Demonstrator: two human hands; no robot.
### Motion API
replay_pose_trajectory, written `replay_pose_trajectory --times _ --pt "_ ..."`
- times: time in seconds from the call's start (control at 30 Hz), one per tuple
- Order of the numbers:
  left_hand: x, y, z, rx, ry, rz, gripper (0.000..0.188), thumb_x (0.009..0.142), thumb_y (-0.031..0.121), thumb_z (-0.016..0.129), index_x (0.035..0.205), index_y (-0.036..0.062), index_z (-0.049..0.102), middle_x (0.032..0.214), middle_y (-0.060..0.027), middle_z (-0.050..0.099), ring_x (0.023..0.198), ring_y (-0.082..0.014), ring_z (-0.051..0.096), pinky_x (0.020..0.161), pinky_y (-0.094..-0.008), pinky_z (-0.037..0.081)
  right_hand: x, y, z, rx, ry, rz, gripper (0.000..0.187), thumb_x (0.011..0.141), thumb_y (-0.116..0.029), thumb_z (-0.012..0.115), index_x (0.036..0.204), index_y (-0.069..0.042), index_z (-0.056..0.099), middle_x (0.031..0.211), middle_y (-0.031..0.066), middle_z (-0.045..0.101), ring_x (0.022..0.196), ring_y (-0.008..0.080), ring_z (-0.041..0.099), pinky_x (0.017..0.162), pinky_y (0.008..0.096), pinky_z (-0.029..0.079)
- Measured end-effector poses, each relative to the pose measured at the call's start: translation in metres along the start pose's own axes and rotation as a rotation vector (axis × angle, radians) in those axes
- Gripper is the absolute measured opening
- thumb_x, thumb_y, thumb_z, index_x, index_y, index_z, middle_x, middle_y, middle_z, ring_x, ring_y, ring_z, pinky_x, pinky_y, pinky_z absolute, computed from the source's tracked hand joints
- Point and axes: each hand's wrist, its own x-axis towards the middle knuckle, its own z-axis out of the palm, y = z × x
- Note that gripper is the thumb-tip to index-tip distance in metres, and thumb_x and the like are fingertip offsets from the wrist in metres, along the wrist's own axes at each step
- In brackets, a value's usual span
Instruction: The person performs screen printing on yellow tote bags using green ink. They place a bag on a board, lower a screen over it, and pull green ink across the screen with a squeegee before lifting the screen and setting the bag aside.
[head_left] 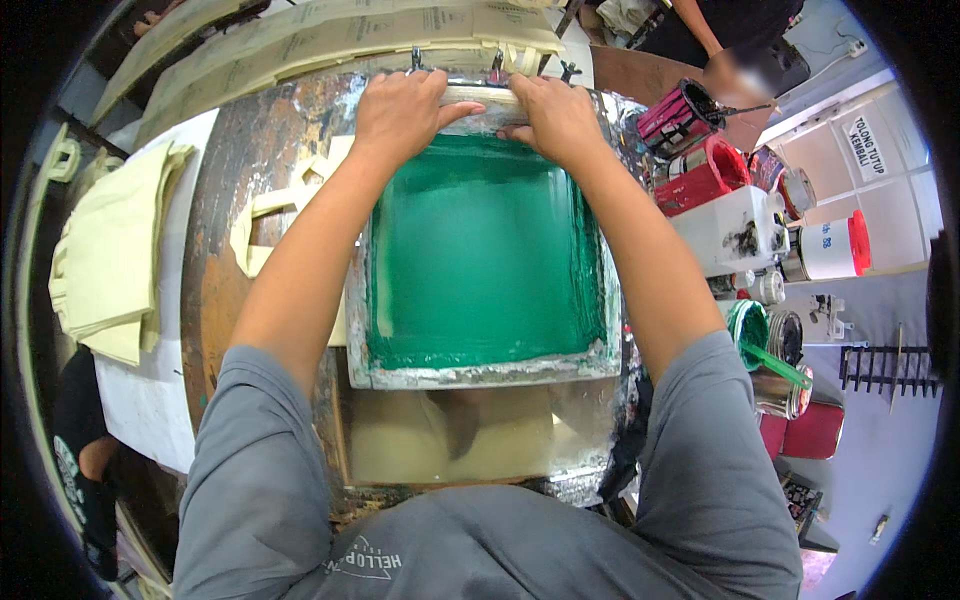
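Observation:
A screen-printing frame (485, 377) lies flat in front of me, its mesh spread with green ink (480, 250). At the far end of the frame, both hands grip a pale, ink-stained wooden squeegee (482, 118). My left hand (400, 115) closes over its left end, the thumb lying along it. Over the right end closes my right hand (550, 118), thumb pointing inward. Their fingertips are out of sight behind the bar, as is the squeegee's lower edge. Cream fabric with a strap (250, 225) sticks out from under the frame on the left.
Stacked cream fabric bags (110, 245) lie on a white board at left. Paint-stained table (222, 270) surrounds the frame. Ink containers line the right, including a red tub (705, 175) and a green-inked jar (745, 330). Bags lie on racks (300, 50) beyond. A co-worker's arm (695, 25) shows upper right.

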Motion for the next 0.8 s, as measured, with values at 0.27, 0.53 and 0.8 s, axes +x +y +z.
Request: replay_pose_trajectory --times 0.27,0.53,0.8 --pt "-0.077 0.051 -0.067 -0.004 0.066 0.025 0.061 0.090 0.072 0.067 0.073 0.0134 0.062 0.067 -0.0068 0.064 0.061 -0.0294 0.065 0.060 -0.0410 0.051 -0.095 -0.054 -0.041 0.049 -0.019 -0.002 0.053 0.076 -0.038 0.091 0.110 -0.011 0.060 0.101 0.0109 0.073 0.099 0.0367 0.071 0.079 0.0525 0.052" --pt "-0.165 0.123 -0.174 -0.114 0.010 -0.053 0.057 0.084 0.068 0.074 0.082 0.0120 0.064 0.076 -0.0051 0.059 0.069 -0.0280 0.060 0.067 -0.0424 0.046 -0.206 -0.130 -0.106 0.119 -0.085 0.042 0.051 0.074 -0.032 0.092 0.108 -0.013 0.059 0.101 0.0066 0.068 0.097 0.0314 0.066 0.080 0.0483 0.045" --pt "-0.252 0.105 -0.233 -0.268 -0.012 -0.372 0.085 0.066 0.065 0.092 0.130 0.0130 0.073 0.121 -0.0132 0.058 0.122 -0.0375 0.051 0.107 -0.0552 0.038 -0.254 -0.165 -0.114 0.098 -0.091 0.111 0.056 0.081 -0.049 0.085 0.115 -0.009 0.065 0.106 0.0091 0.061 0.102 0.0301 0.056 0.092 0.0486 0.039"
